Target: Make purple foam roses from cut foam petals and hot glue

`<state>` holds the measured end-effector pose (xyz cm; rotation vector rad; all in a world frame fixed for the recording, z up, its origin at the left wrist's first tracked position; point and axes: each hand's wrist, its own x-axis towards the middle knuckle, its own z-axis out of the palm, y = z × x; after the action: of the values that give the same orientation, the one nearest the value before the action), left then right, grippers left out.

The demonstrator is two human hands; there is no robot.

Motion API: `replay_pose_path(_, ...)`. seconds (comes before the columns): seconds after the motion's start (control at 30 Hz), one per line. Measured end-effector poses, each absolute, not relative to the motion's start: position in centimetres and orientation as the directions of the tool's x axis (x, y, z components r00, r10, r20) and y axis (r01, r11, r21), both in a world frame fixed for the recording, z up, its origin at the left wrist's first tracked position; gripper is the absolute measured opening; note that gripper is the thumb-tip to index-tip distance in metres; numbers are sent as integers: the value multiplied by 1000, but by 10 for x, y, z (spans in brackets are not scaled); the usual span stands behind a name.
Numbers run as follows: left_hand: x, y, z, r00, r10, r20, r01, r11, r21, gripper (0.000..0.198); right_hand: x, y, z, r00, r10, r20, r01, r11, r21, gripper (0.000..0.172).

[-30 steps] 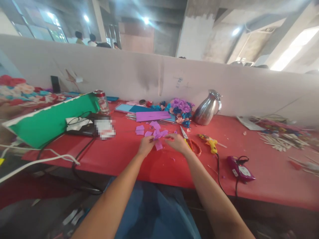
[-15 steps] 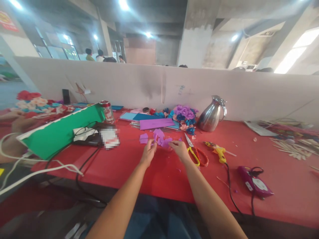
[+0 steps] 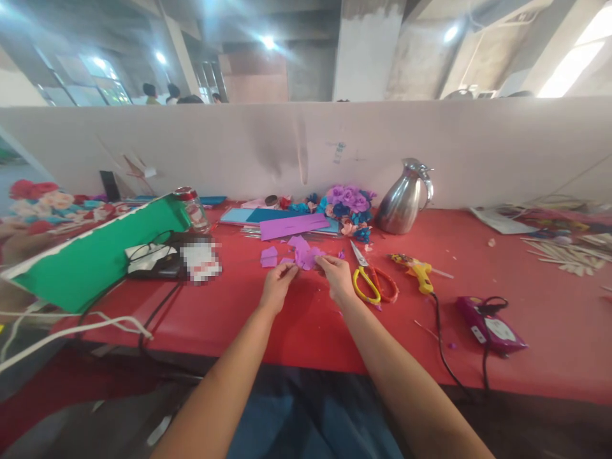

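Between my two hands, purple crepe-like paper pieces (image 3: 306, 256) show over the red tabletop. My left hand (image 3: 278, 285) is closed in a pinch at their lower left edge. From the other side my right hand (image 3: 337, 275) pinches the right edge of a purple paper piece. Part of what lies in the fingers is hidden by the fingertips. A small stack of cut purple paper (image 3: 269, 257) lies just left of the hands. Behind them rests a long purple paper strip (image 3: 292, 225). Scissors (image 3: 367, 280) with yellow and red handles lie right of my right hand.
A yellow glue gun (image 3: 421, 278), its cord trailing forward, lies beside a purple box (image 3: 492, 324). Paper flowers (image 3: 349, 207) and a steel jug (image 3: 400, 201) stand behind. A green panel (image 3: 102, 261) and a red-lidded jar (image 3: 192, 209) are left, near another person's arm.
The camera view has tilted down and shifted right. My hands have come closer together, and the right fingers now meet the purple paper near the left ones.
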<state>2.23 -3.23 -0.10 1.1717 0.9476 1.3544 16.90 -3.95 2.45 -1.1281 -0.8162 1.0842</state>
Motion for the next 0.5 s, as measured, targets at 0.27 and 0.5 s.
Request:
replay_pose_path(0.27,21,-30,11,77,997,-18,-452,51,891,35,153,-27,30,280,954,105,-99,138,-986,29)
replay_pose_path(0.5,22,-31,9,85,996,-3,-391,36,920,34,167,-23,18,392,913,110,59,94,-994,30)
